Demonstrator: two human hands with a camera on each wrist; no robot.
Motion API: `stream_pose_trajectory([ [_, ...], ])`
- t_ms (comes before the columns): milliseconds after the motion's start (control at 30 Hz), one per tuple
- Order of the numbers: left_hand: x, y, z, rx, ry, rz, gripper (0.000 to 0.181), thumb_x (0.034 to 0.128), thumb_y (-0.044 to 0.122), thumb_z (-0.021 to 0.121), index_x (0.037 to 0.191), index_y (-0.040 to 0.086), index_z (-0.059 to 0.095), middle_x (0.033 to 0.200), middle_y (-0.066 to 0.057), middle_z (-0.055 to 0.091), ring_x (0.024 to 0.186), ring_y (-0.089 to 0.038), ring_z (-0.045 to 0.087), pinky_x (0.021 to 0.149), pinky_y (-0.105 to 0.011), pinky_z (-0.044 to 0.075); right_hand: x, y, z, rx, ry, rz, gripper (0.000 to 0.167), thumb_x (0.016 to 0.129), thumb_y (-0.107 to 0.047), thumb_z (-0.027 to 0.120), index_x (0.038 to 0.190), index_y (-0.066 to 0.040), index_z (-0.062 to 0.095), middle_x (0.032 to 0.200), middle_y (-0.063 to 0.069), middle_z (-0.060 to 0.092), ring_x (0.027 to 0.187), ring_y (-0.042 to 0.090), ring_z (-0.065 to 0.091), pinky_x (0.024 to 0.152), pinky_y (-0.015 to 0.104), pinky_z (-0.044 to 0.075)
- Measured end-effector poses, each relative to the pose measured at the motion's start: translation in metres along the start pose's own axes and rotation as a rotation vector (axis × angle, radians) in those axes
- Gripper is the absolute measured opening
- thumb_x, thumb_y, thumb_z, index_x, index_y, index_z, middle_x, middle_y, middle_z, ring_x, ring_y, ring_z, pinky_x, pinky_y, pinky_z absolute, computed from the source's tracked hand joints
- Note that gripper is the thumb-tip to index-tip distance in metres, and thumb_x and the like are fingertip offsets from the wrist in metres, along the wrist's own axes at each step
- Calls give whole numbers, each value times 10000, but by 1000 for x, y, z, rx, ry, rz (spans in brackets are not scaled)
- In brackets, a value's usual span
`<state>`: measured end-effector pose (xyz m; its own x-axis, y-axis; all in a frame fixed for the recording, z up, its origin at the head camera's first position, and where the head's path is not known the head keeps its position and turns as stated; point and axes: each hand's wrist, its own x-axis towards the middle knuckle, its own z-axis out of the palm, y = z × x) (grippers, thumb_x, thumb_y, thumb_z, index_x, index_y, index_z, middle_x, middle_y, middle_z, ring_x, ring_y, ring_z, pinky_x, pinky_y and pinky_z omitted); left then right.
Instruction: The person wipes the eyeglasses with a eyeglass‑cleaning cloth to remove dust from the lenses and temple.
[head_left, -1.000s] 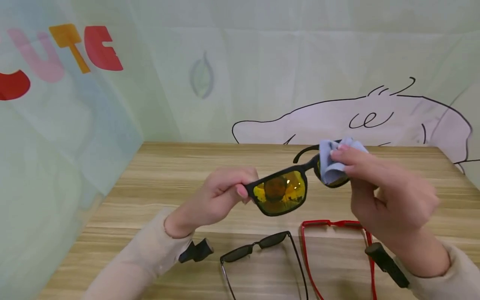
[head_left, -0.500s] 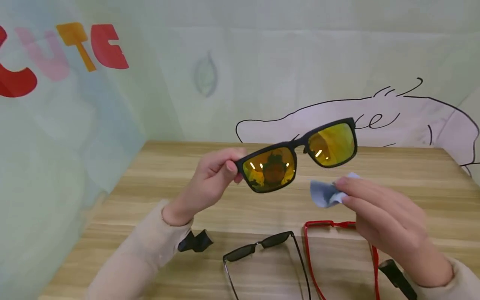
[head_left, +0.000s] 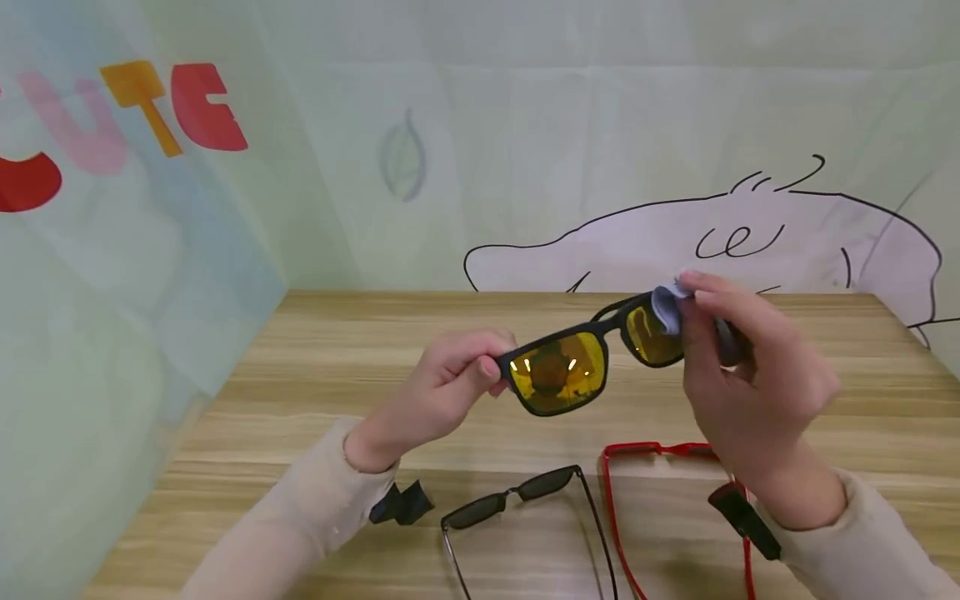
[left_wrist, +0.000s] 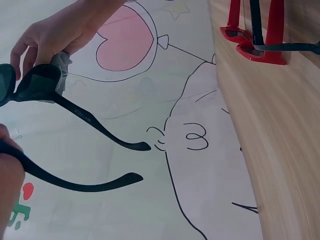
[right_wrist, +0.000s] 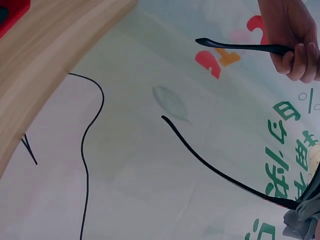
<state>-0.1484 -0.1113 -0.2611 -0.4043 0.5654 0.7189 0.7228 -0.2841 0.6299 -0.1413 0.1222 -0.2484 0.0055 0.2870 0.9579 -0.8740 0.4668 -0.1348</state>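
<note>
Black-framed sunglasses (head_left: 558,371) with yellow mirrored lenses are held above the table. My left hand (head_left: 442,383) pinches them at the outer corner on the left, thumb in front. My right hand (head_left: 761,367) pinches a small light-blue cloth (head_left: 666,308) over the outer part of the right lens, hiding that edge. In the left wrist view, the cloth (left_wrist: 61,75) wraps the far lens's edge, and the temple arms (left_wrist: 100,125) point away unfolded. The right wrist view shows the left hand's curled fingers (right_wrist: 300,57) around the frame near one temple.
Below the hands, thin dark-lensed glasses (head_left: 513,496) and red-framed glasses (head_left: 660,450) lie unfolded on the wooden table (head_left: 337,350). A printed backdrop (head_left: 525,150) stands behind and at the left. Dark wrist-worn pieces (head_left: 405,502) project near the sleeves.
Half a second ago the cloth was off the lens and lower, with the sunglasses raised. Now the sunglasses are lower and the right hand has brought the cloth back up onto the right lens.
</note>
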Motion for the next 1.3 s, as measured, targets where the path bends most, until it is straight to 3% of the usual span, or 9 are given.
stream_pose_trajectory([
  [133,0,0,2,14,35,-9,361,963,326,405,838,0,497,666,-62,398,619,-170,405,551,-306,337,-2,-8,3,32,-104,-35,42,771,84,685,767,62,649,760,171,681,724,278,679,743,278,528],
  [267,-1,-1,1,26,65,-22,363,955,336,416,821,7,491,662,-59,390,616,-167,401,550,-300,331,-8,-13,1,43,-226,-203,82,843,-32,659,782,17,681,789,131,697,759,274,678,790,332,518],
  [367,-4,-2,0,21,64,-17,358,957,329,414,819,8,489,660,-57,387,612,-165,398,545,-300,329,-12,-13,-5,48,-292,-294,99,868,-63,646,810,4,690,830,124,703,814,291,670,842,441,491],
  [500,-6,-2,-1,21,25,-18,351,963,337,399,807,37,493,655,-40,392,602,-158,392,525,-301,321,-16,-7,-13,30,-280,-403,60,841,-37,669,792,-24,702,826,96,709,789,286,673,817,502,489],
  [600,-6,-3,-2,32,1,-4,349,966,338,391,803,49,496,651,-34,395,591,-153,384,506,-301,314,-18,-1,-16,16,-235,-471,56,816,-4,681,766,-16,703,797,101,707,738,284,678,775,447,516],
  [733,-7,-3,-4,33,-10,26,334,966,318,393,813,41,500,655,-35,396,591,-147,382,495,-298,315,-16,3,-14,-12,-166,-483,75,805,24,677,741,-8,699,770,105,703,705,280,675,762,409,525],
  [967,-6,-2,-1,35,-70,30,308,967,294,389,805,53,490,668,-26,399,620,-140,386,518,-296,323,-13,-7,-2,-20,-169,-517,65,775,38,701,751,-23,704,762,91,704,664,283,664,634,406,525],
  [1167,-6,0,-2,29,-25,52,302,966,280,405,826,31,504,666,-34,395,613,-149,383,508,-302,307,0,2,-4,-111,-162,-364,85,774,92,678,729,21,687,744,123,695,647,334,636,722,373,534],
  [1300,-4,0,-3,39,-26,54,300,967,281,408,826,32,498,672,-34,395,615,-147,386,513,-298,313,-1,0,-3,-121,-162,-346,87,783,62,683,711,14,681,730,114,694,625,327,624,712,365,535],
])
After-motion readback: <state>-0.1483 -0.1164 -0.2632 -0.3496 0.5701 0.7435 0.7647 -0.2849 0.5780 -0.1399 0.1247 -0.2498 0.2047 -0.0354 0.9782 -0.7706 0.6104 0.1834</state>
